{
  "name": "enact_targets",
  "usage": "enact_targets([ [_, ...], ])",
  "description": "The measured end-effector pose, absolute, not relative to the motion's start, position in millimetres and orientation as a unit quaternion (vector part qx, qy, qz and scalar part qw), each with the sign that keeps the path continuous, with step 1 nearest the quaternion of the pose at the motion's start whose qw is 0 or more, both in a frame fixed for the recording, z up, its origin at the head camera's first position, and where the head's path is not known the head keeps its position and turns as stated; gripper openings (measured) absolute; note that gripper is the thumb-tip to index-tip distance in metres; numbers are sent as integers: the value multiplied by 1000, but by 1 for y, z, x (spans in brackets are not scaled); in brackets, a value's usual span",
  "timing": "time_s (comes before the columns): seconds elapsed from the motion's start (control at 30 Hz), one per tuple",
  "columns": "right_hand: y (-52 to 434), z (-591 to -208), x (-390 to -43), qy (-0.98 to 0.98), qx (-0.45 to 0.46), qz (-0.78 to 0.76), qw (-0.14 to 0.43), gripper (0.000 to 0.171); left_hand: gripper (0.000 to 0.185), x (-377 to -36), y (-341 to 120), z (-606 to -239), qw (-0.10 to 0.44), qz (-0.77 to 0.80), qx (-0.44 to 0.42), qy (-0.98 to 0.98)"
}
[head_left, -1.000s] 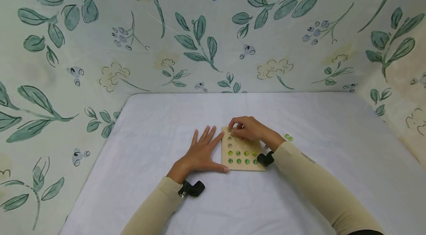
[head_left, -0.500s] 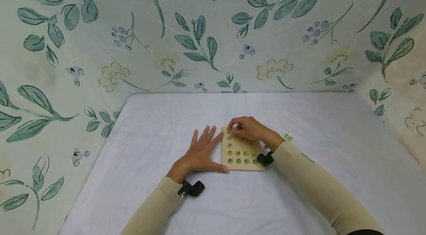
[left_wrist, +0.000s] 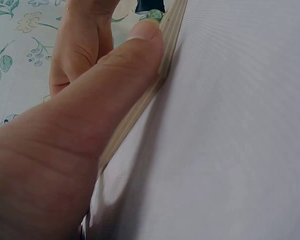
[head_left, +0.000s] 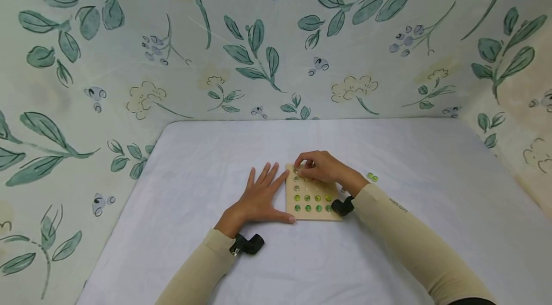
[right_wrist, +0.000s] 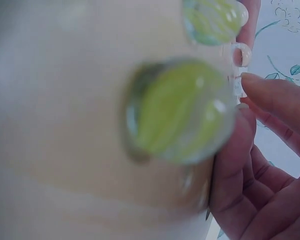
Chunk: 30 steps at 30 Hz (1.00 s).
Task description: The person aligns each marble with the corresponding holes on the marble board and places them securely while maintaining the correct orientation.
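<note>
Right, looks like the marble-seating step on the wooden board (head_left: 318,216), just right of and below frame centre in the head view. Right hand (head_left: 324,167) has thumb and forefinger brought close at the board's upper-left corner; it appears to pinch a clear marble (head_left: 296,170), though fingertips hide part of it. Placing or lifting: can't tell from a still. If placing, next move calls for lowering it into its hollow, then releasing without nudging the clear marbles below it. Left hand (head_left: 260,199) is spread wide, gripping nothing, thumb at the board's lower-left corner, forefinger by its upper-left; probably bracing. Lower two rows hold green marbles (head_left: 308,208); the right wrist camera sits tight over the right end, so low clearance there. Two loose green marbles (head_left: 370,176) lie right of the board, past the right wrist, near the sleeve; swinging back could knock them. Room: white cloth (head_left: 215,146) runs above the board to the patterned backdrop (head_left: 297,79), so lifting up-frame seems safest; left side is blocked by the bracing hand.
</note>
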State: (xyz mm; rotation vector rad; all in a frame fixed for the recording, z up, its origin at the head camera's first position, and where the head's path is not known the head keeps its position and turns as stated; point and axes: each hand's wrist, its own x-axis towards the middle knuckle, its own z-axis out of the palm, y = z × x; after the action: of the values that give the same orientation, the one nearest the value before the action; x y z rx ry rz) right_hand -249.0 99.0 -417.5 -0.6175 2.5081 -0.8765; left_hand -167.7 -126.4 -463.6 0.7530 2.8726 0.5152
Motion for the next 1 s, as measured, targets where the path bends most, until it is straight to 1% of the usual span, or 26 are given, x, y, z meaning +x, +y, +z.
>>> enact_targets([
  [0.33, 98, -412, -247, 896, -219, -322, 212, 19, 122, -170, -126, -465, 64, 164, 246, 953],
  [0.77, 105, -413, -246, 894, -227, -328, 205, 23, 122, -169, -126, -466, 68, 166, 246, 953],
  [1.0, 112, -414, -246, 888, -247, -334, 197, 24, 122, -170, -127, -467, 72, 163, 244, 953],
])
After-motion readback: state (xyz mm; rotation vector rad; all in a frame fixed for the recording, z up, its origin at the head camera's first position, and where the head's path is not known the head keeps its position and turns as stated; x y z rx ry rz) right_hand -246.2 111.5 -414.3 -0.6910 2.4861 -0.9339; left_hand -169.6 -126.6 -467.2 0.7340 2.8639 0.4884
